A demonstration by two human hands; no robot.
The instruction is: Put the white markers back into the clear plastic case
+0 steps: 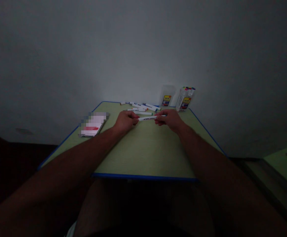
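Dim room; plain grey wall (pixel 143 49); blue-edged pale green table (pixel 143 154); dark floor (pixel 7 174).

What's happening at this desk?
A person's left hand and right hand hold a white marker between them, one at each end, above the table. More markers lie loose behind it, near a clear case and another case filled with markers.
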